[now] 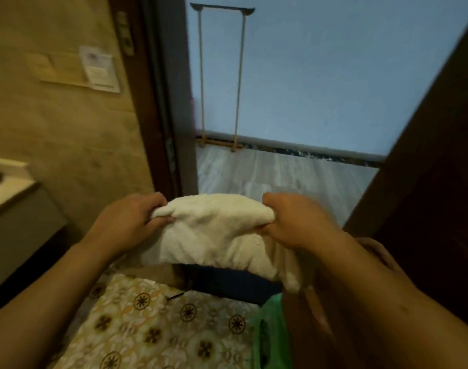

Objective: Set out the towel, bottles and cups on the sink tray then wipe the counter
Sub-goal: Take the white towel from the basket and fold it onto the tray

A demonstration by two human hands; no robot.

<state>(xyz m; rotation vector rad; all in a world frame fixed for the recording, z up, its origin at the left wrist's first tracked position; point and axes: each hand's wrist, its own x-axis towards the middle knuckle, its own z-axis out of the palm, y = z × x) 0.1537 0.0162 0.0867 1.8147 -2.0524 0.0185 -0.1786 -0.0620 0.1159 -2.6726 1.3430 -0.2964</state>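
Observation:
A cream-white towel [214, 233] hangs stretched between my two hands at waist height, its lower edge sagging down. My left hand [129, 222] pinches its left top corner. My right hand [294, 222] grips the right top corner, with more cloth trailing under that wrist. The white counter with a dark sink rim [6, 182] shows only at the far left edge. No bottles, cups or tray are in view.
An open doorway faces me with a dark wooden frame [158, 107] and a dark door [427, 161] at right. Patterned floor tiles [153, 326] lie below. A green plastic bag [270, 331] sits by my right forearm. A rope rack [222, 75] hangs on the blue wall beyond.

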